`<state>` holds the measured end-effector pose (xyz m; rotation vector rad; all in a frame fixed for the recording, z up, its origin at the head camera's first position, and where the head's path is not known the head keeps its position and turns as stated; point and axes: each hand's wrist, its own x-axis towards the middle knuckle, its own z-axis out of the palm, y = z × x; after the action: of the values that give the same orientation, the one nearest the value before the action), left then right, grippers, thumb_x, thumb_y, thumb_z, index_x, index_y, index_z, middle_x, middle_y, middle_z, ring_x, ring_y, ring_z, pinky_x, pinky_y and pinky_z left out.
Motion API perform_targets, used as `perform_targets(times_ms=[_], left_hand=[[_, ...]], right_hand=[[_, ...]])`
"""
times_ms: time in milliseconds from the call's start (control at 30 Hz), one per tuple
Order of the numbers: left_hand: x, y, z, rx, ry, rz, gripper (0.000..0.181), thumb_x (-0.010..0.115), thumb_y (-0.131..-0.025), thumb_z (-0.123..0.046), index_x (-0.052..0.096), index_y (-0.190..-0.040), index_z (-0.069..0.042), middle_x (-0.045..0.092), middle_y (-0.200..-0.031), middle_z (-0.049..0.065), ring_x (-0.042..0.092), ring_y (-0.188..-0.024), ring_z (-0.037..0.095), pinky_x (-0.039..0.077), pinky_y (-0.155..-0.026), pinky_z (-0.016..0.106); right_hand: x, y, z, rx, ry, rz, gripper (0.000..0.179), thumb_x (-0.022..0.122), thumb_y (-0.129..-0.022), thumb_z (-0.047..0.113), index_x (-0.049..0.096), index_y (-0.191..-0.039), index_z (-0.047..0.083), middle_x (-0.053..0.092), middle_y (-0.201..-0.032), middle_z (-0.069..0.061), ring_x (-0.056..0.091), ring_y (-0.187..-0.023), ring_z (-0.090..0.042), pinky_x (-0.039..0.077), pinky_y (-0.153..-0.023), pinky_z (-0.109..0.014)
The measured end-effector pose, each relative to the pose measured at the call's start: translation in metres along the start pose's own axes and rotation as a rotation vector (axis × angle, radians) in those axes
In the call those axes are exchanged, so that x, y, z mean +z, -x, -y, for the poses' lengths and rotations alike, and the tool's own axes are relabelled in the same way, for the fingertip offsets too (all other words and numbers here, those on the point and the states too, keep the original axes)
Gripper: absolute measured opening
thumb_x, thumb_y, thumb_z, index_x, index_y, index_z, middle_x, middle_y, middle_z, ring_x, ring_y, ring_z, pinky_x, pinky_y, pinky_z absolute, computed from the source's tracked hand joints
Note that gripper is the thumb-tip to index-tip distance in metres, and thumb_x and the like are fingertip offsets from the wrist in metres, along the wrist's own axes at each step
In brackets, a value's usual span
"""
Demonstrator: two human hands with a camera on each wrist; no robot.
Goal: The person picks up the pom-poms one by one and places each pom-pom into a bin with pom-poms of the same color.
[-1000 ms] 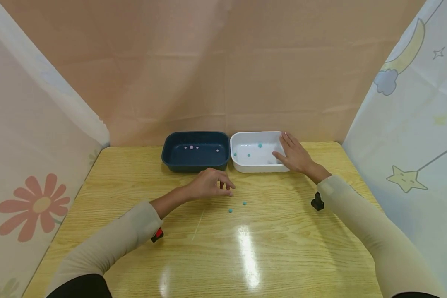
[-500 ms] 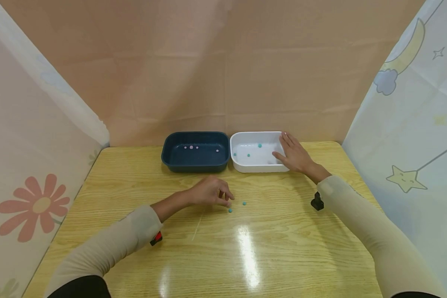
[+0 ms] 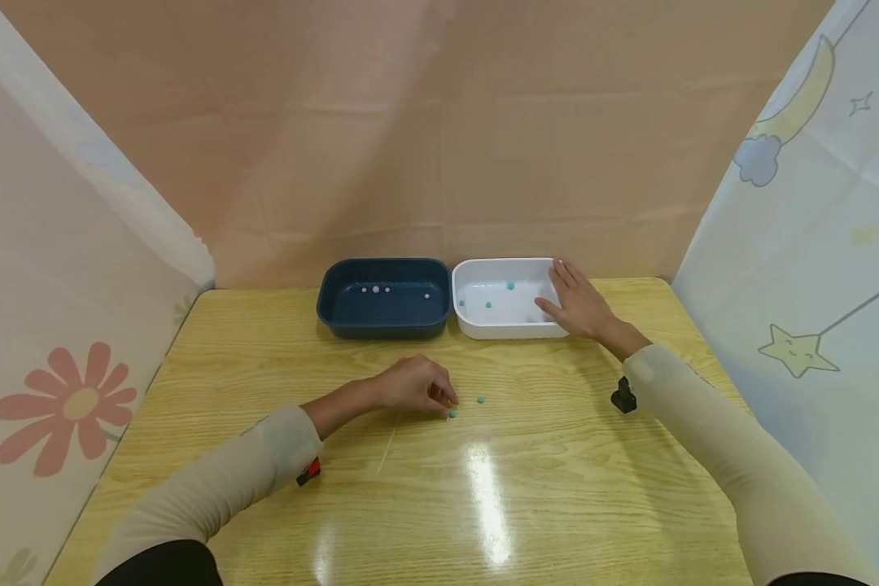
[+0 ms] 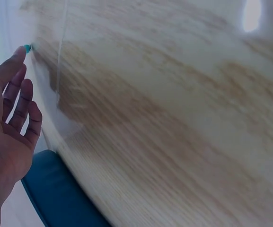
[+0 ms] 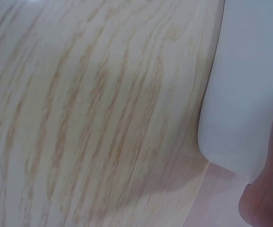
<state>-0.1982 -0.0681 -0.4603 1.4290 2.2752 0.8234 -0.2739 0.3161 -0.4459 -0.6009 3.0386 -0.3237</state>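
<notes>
A small teal ball [image 3: 452, 414] lies on the wooden table at the fingertips of my left hand [image 3: 413, 384], which pinches at it. In the left wrist view, the same teal ball [image 4: 27, 48] shows at the tip of the foremost digit, the other fingers curled behind. A second teal ball [image 3: 480, 400] lies a little to the right. My right hand [image 3: 586, 308] rests with straight fingers on the right end of a white tray [image 3: 513, 332], which holds several teal balls. The right wrist view shows only part of the right hand [image 5: 264, 198] against the tray's wall.
Touching the white tray on its left stands a dark blue tray [image 3: 384, 331] with several small pink balls. Both trays stand near the table's back edge, before a brown backdrop [image 3: 447, 163]. Patterned cloth hangs at both sides. A black wrist device [image 3: 624, 396] hangs under the right sleeve.
My left hand has come down toward the table's front, and its thumb and forefinger have drawn together at the nearer teal ball. The right hand and both trays stay in place.
</notes>
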Motion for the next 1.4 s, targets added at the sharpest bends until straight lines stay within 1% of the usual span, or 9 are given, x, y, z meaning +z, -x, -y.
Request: perform_targets(times_ms=[300, 567, 933, 1400], left_hand=[[0.0033, -0.0022, 0.0012, -0.025, 0.008, 0.030, 0.014, 0.087, -0.090, -0.016, 0.086, -0.103, -0.014, 0.077, -0.093, -0.008, 0.062, -0.078, -0.005, 0.053, -0.071, 0.017], [0.0061, -0.0053, 0.0037, -0.040, 0.008, 0.050, 0.007, 0.086, -0.091, -0.019, 0.086, -0.098, -0.018, 0.074, -0.088, -0.013, 0.060, -0.077, -0.005, 0.052, -0.071, 0.018], [0.0080, -0.0065, 0.0058, -0.028, -0.009, 0.041, 0.004, 0.088, -0.090, -0.022, 0.086, -0.094, -0.020, 0.072, -0.086, -0.015, 0.059, -0.076, -0.005, 0.050, -0.069, 0.017], [0.0077, -0.0057, 0.0081, -0.021, 0.031, 0.012, 0.005, 0.087, -0.091, -0.021, 0.086, -0.095, -0.018, 0.074, -0.087, -0.014, 0.061, -0.077, -0.005, 0.052, -0.070, 0.018]], right_hand=[[-0.0007, -0.0017, 0.0014, 0.010, 0.007, 0.003, 0.085, 0.041, -0.113, 0.048, 0.011, -0.163, -0.014, 0.001, -0.174, -0.029, -0.001, -0.163, -0.044, 0.002, -0.132, -0.054], [-0.0008, -0.0029, 0.0011, 0.002, 0.014, 0.006, 0.085, 0.039, -0.113, 0.048, 0.011, -0.163, -0.014, 0.001, -0.174, -0.029, 0.000, -0.163, -0.044, 0.002, -0.132, -0.054], [-0.0004, -0.0017, 0.0006, 0.016, 0.023, 0.009, 0.084, 0.041, -0.113, 0.046, 0.010, -0.163, -0.014, 0.000, -0.174, -0.029, -0.002, -0.163, -0.043, 0.001, -0.132, -0.054], [0.0009, -0.0016, -0.0006, 0.011, 0.012, 0.005, 0.084, 0.041, -0.113, 0.046, 0.011, -0.163, -0.014, 0.001, -0.174, -0.029, -0.001, -0.163, -0.044, 0.002, -0.132, -0.054]])
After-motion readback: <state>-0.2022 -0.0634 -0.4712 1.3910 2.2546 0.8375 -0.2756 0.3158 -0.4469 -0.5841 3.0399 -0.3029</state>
